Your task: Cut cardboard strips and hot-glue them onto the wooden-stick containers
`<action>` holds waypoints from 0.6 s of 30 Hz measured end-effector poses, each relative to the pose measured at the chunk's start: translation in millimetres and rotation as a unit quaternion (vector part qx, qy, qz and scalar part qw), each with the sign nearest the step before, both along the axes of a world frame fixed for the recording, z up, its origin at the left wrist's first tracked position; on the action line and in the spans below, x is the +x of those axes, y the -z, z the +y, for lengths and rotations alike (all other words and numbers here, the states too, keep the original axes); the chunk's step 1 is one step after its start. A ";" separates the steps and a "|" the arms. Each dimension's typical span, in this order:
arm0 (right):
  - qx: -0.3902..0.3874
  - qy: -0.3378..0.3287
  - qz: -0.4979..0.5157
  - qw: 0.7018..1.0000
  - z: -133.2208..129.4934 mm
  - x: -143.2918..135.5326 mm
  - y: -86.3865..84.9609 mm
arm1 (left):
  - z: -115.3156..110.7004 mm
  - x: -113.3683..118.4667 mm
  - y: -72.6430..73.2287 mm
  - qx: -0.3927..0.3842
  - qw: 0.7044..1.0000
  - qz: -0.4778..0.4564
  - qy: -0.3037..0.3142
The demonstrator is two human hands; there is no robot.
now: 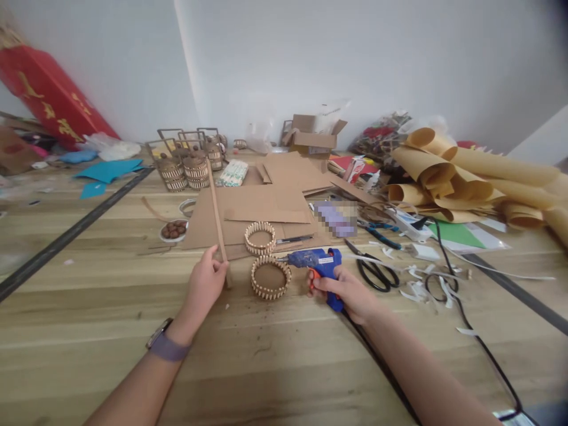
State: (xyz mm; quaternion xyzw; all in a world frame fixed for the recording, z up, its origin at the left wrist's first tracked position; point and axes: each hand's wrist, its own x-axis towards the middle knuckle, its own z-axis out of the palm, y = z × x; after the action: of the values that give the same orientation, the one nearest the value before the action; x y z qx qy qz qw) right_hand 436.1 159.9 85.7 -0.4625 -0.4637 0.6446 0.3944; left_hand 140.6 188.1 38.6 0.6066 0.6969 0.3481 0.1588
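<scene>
My left hand (207,279) pinches a long, thin brown cardboard strip (216,213) near its lower end; the strip points away from me over a cardboard sheet. In my right hand (350,290) is a blue hot glue gun (317,260), with fingers at its orange trigger. Its nozzle points left and appears at the edge of the nearer ring (271,278), which is made of short light sticks. A second such ring (260,238) lies just behind it, by the sheet's front edge.
Black scissors (377,272), pliers (384,236) and white scraps lie to the right. Small stick-sided lidded pots (195,168) with handles stand back left, near a bowl of brown nuts (174,229). Rolled brown paper (444,171) is piled back right. The gun's black cord (377,358) runs toward me.
</scene>
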 end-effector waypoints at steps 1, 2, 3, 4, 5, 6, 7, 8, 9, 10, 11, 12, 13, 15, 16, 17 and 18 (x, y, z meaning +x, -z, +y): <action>-0.012 0.002 0.009 1.000 0.3 0.0 2.3 | -0.1 -0.6 2.2 -0.001 1.000 0.013 0.006; -0.027 0.008 0.018 0.999 0.6 0.2 4.2 | -0.2 -1.3 4.1 0.000 1.000 0.028 0.013; -0.042 0.017 0.028 0.999 1.0 0.5 5.9 | -0.4 -2.3 5.4 0.004 0.999 0.044 0.017; -0.056 0.027 0.038 0.997 1.5 1.0 7.3 | -0.5 -3.4 6.0 0.010 0.998 0.060 0.018; -0.067 0.037 0.047 0.996 2.1 1.4 8.6 | -0.6 -4.4 5.8 0.017 0.997 0.074 0.016; -0.073 0.045 0.054 0.995 2.7 1.7 9.6 | -1.0 -5.2 4.5 0.030 0.995 0.090 0.011; -0.077 0.050 0.059 0.994 3.2 1.9 10.5 | -1.8 -5.4 2.3 0.054 0.993 0.109 0.007; -0.078 0.054 0.061 0.994 3.7 2.2 11.1 | -3.3 -4.6 -0.7 0.087 0.988 0.129 0.008; -0.075 0.057 0.060 0.994 4.2 2.3 11.7 | -5.6 -2.6 -4.3 0.128 0.980 0.150 0.020; -0.071 0.059 0.054 0.994 4.7 2.6 12.1 | -8.9 0.7 -8.1 0.175 0.969 0.169 0.045; -0.065 0.063 0.044 0.995 5.1 2.9 12.6 | -13.2 5.5 -11.6 0.220 0.955 0.182 0.085; -0.057 0.068 0.030 0.996 5.6 3.3 13.0 | -18.2 11.6 -14.3 0.255 0.938 0.187 0.138; -0.047 0.076 0.017 0.996 6.0 3.8 13.5 | -23.6 18.5 -16.1 0.278 0.922 0.189 0.191; -0.026 0.093 -0.005 0.995 6.8 4.7 14.6 | -34.1 33.1 -16.0 0.285 0.897 0.197 0.274; -0.018 0.100 -0.013 0.995 7.1 5.1 15.4 | -38.3 39.8 -14.5 0.274 0.891 0.204 0.299; -0.013 0.105 -0.021 0.994 7.1 5.4 16.3 | -41.3 45.5 -12.4 0.254 0.890 0.212 0.314; -0.009 0.107 -0.029 0.994 7.0 5.4 17.3 | -43.1 50.0 -10.3 0.232 0.892 0.219 0.320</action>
State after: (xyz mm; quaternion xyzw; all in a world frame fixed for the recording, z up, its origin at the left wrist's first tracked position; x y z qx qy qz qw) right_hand 441.5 167.0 68.4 -0.5314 -0.4167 0.5895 0.4432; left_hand 190.6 145.0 48.9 0.8773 0.3814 0.2886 -0.0399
